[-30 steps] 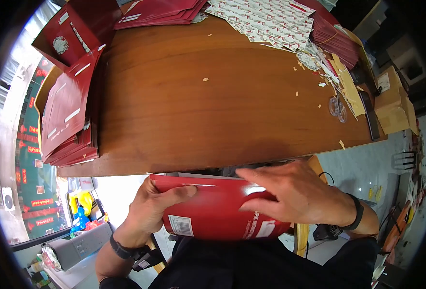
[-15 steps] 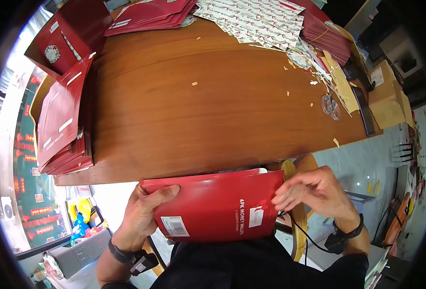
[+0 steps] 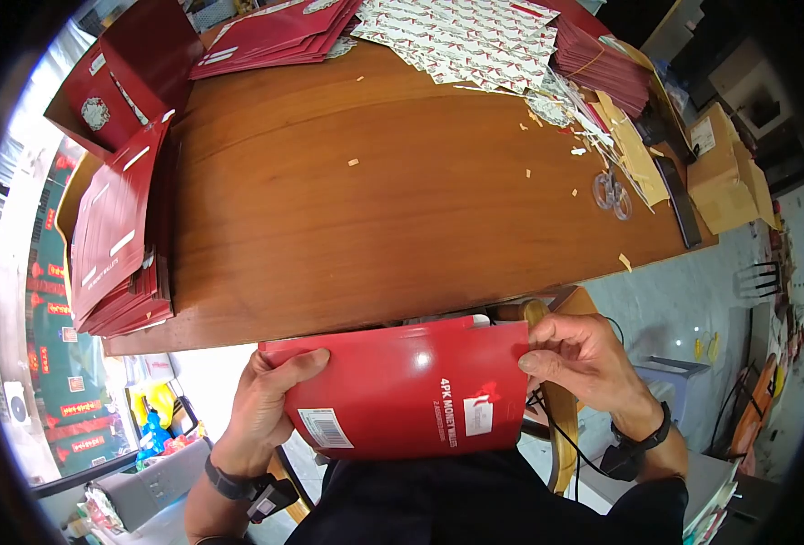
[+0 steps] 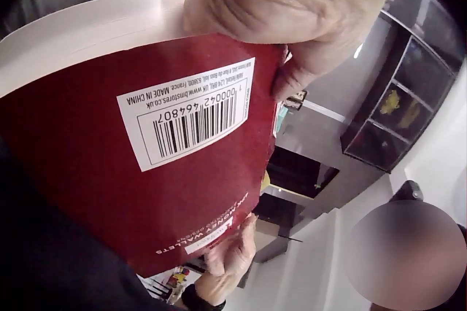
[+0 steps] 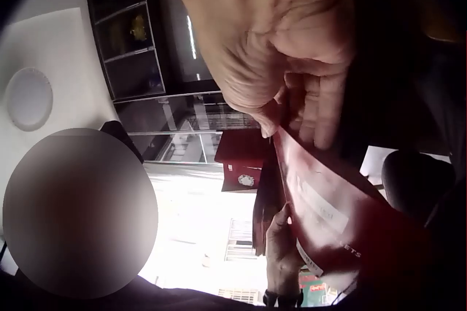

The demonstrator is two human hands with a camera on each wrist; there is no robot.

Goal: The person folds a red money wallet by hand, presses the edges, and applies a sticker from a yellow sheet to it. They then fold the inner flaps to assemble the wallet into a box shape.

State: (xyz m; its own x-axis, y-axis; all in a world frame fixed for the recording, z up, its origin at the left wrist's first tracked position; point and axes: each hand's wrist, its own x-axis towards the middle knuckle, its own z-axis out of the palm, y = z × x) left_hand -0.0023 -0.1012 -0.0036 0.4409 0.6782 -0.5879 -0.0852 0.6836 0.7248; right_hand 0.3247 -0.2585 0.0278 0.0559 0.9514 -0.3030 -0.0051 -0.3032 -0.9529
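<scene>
A glossy red card pack [image 3: 402,386] with a barcode label and white "4PK MONEY WALLETS" print is held below the near edge of the wooden table [image 3: 375,191], above my lap. My left hand [image 3: 270,404] grips its left edge, thumb across the top corner. My right hand [image 3: 570,359] pinches its right edge with curled fingers. The left wrist view shows the pack's barcode side [image 4: 146,165] under my thumb; the right wrist view shows my fingers [image 5: 314,107] closed on the red pack's edge [image 5: 328,216].
Stacks of red packs [image 3: 116,236] sit at the table's left edge, more red packs [image 3: 275,32] at the back. Patterned white sheets [image 3: 475,36] and paper scraps lie at the back right. A cardboard box [image 3: 724,173] stands at the right.
My right hand slid off the pack's face to its right edge and now pinches it. The pack has tilted, showing its printed front. My left hand kept its grip.
</scene>
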